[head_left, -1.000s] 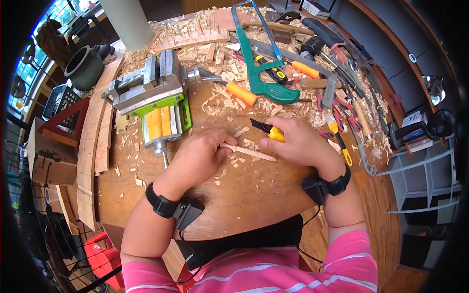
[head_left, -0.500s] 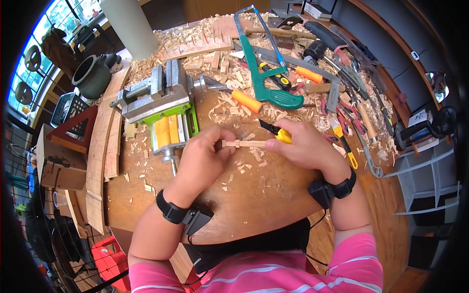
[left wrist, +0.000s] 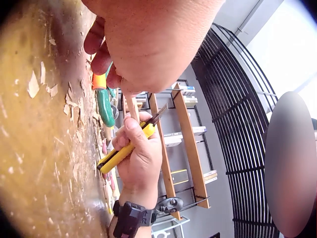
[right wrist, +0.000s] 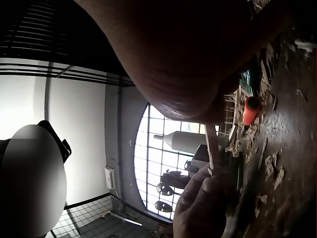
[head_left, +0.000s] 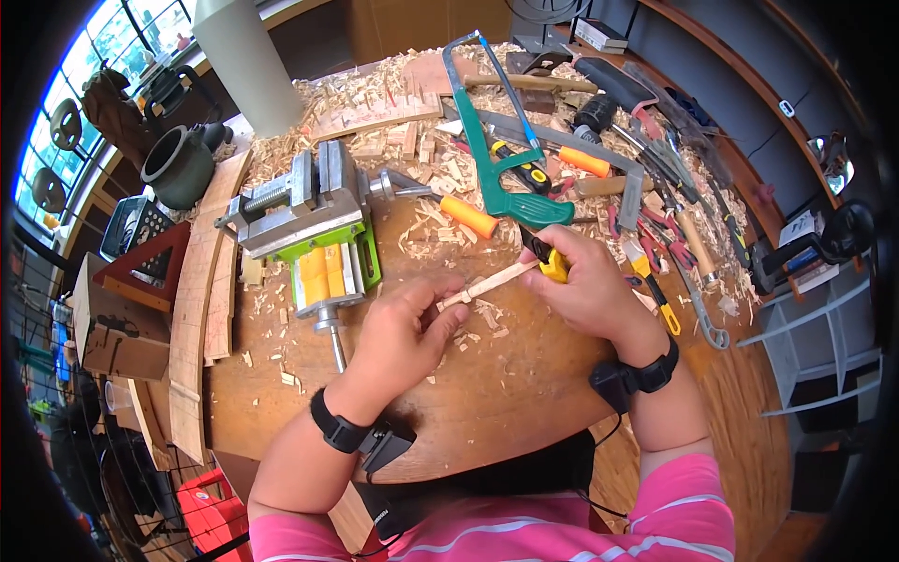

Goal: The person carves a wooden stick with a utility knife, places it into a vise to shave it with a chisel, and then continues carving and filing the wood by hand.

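Observation:
Between the two hands runs a slim wooden stick (head_left: 496, 280), tilted up toward the right, with a notched, thicker part near its left end. My left hand (head_left: 405, 323) pinches that notched end between thumb and fingers. A yellow utility knife (head_left: 555, 266) is gripped in my right hand (head_left: 595, 290), its dark blade raised past the stick's far end. In the left wrist view, the right thumb lies along the yellow knife handle (left wrist: 119, 156), close to the stick (left wrist: 133, 108). The right wrist view shows the stick (right wrist: 212, 148) reaching down to the left fingers.
A metal vise (head_left: 300, 197) on a green base stands left of the hands. Beyond them lie a green-handled hacksaw (head_left: 534, 208) and an orange-handled tool (head_left: 468, 215) among shavings. Several more tools, including a wrench (head_left: 704, 317), crowd the right side. Long boards (head_left: 192, 328) line the left edge.
The stick was angled down to the right, then level, and now rises to the right. My right hand came to its free end and shifted slightly right with the knife.

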{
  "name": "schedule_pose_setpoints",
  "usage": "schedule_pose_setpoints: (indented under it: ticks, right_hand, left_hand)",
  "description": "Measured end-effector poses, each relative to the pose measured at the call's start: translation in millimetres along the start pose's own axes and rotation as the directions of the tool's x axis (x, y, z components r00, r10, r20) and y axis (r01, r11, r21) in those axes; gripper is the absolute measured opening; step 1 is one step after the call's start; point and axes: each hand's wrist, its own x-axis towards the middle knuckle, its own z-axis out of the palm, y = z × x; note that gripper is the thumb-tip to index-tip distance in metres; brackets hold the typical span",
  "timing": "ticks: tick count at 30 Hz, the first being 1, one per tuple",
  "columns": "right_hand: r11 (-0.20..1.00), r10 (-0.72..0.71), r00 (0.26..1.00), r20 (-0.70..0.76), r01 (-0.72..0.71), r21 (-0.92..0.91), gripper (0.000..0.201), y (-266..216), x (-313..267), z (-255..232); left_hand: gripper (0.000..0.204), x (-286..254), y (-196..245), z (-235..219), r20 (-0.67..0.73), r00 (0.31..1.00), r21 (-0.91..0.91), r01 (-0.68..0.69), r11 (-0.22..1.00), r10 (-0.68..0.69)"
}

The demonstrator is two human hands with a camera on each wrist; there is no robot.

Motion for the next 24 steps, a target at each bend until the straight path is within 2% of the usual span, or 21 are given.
schedule_pose_setpoints:
  ticks: [2,4,5,8,10,16,20,22,23,24]
  right_hand:
    - [0.999,-0.033,0.999,-0.017,0.033,0.001,0.025,0,0,0]
    - [0.999,-0.009,1.000,-0.013,0.009,-0.034,0.020,-1,0,1]
    - [0.999,-0.010,1.000,-0.012,0.009,-0.034,0.020,-1,-1,1]
    - [1.000,-0.004,1.000,-0.024,0.003,-0.010,0.020,0,-1,3]
    - [0.999,-0.046,0.998,-0.046,0.045,-0.025,0.020,1,-1,3]
    - [0.996,-0.078,0.995,-0.062,0.081,0.040,0.020,1,-2,8]
    - [0.994,-0.112,0.993,-0.034,0.112,0.001,0.027,1,-2,8]
    - [0.992,-0.017,0.995,-0.100,0.029,0.119,0.040,0,-4,8]
    - [0.992,-0.027,0.994,-0.109,0.039,0.117,0.040,-2,-5,6]
    - [0.983,-0.031,0.989,-0.148,0.057,0.174,0.045,-2,-8,3]
  left_hand:
    - [0.029,1,0,-1,0.024,0.999,0.034,-0.030,0.999,0.030]
    - [0.027,2,-5,0,-0.017,0.988,0.088,-0.150,0.985,0.152]
    - [0.027,2,-4,-1,-0.018,0.988,0.088,-0.149,0.985,0.152]
    - [0.031,0,2,-3,0.025,0.997,0.095,-0.069,0.993,0.067]
    - [0.035,0,3,-2,0.056,0.998,0.034,0.029,0.999,-0.030]
    - [0.035,-6,-2,6,0.139,0.989,-0.002,0.049,0.999,-0.049]
    - [0.031,-6,2,8,0.147,0.989,0.000,0.019,1.000,-0.019]
    - [0.026,-6,10,5,0.128,0.987,-0.056,0.101,0.993,-0.094]
    - [0.026,-8,12,5,0.123,0.989,-0.052,0.089,0.995,-0.082]
    - [0.025,-10,13,5,0.111,0.985,-0.102,0.144,0.984,-0.132]
